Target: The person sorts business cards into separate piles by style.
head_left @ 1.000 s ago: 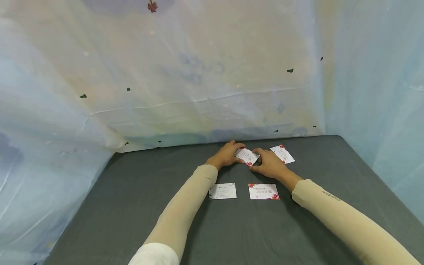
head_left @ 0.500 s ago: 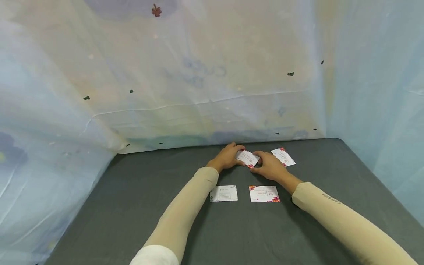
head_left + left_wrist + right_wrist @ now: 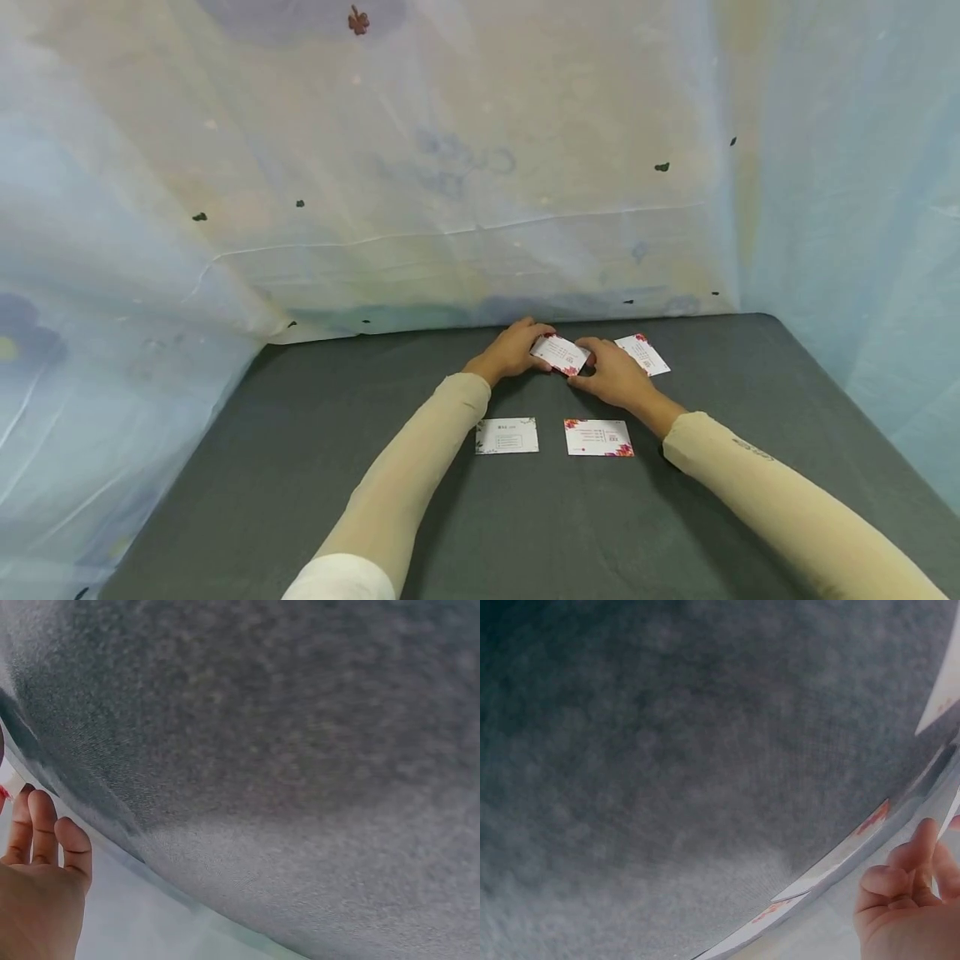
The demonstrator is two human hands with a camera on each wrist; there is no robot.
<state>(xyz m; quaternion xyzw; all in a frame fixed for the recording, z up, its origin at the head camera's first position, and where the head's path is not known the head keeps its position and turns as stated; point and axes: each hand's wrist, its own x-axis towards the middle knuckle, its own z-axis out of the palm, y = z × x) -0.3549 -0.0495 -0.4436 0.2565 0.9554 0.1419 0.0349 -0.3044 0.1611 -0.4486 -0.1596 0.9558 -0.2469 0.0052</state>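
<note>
Tilted at a slightly different angle from half a second ago, a white card (image 3: 561, 353) is held slantwise between a person's left grip (image 3: 516, 348) and right grip (image 3: 617, 373) in the head view. Fingers and thumb pinch each end, spread only about the card's width. Just beyond both grips, the far edge of the worktop (image 3: 300, 467) meets a pale curtain (image 3: 480, 258); dark surface runs wide to the left of the left grip. Small print and red floral marks show on the card. Just right of the right grip lies a floral card (image 3: 647, 353); nearer the person lie a leaf-print card (image 3: 507, 436) and a flower-cornered card (image 3: 598, 438). In the left wrist view, the grip's fingers rise beside the worktop's edge. In the right wrist view, card edges (image 3: 832, 855) show left of the bent fingers, too oblique to match.
</note>
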